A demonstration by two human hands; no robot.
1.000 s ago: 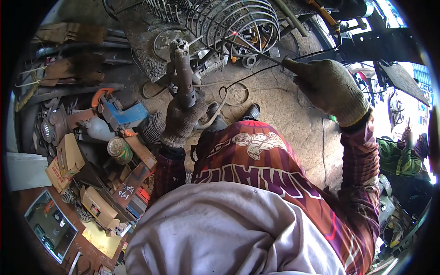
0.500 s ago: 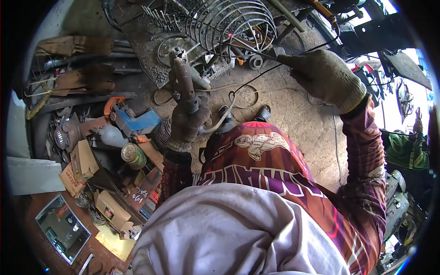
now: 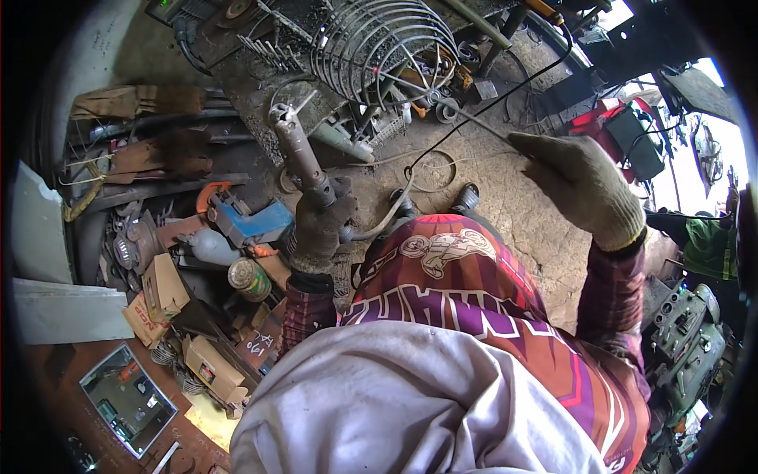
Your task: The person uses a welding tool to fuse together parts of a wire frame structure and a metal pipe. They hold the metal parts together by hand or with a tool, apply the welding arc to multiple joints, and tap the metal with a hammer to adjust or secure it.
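Observation:
My left hand (image 3: 320,229), in a dirty work glove, is closed round a brown welding electrode holder (image 3: 304,150) that points up and away. A short rod stub (image 3: 305,100) sticks out of its head, and a cable (image 3: 383,225) leaves its rear end. My right hand (image 3: 588,186), in a pale knit glove, is closed at the fingertips on a thin metal rod (image 3: 474,120). This rod runs up left to a domed wire cage (image 3: 347,51) of curved bars. One spot (image 3: 376,71) on the cage glows red; whether the rod is joined there I cannot tell.
The cage rests on a cluttered metal workbench (image 3: 229,59). On the left are a blue tool (image 3: 257,223), a green can (image 3: 249,278), cardboard boxes (image 3: 213,371) and a mirror (image 3: 129,399). A black cable (image 3: 505,95) crosses ahead; a red case (image 3: 594,118) and a machine (image 3: 683,340) stand right.
My right hand has moved right and nearer to me, away from the cage, and more of the rod shows. My left hand keeps the electrode holder. The whole view has shifted slightly.

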